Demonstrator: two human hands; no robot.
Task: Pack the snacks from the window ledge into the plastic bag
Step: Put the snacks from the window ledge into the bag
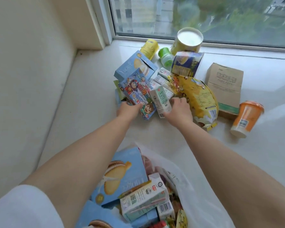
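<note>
Left grip holding cartoon-printed blue cardboard box, fingers hidden; right grip holding one white-green drink carton; clear plastic bag cut off below.

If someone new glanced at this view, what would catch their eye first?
Probably the two hands at centre: the left hand grips a cartoon snack box, the right hand a small milk carton. Next, the yellow snack bag beside them and the half-filled plastic bag below.
</note>
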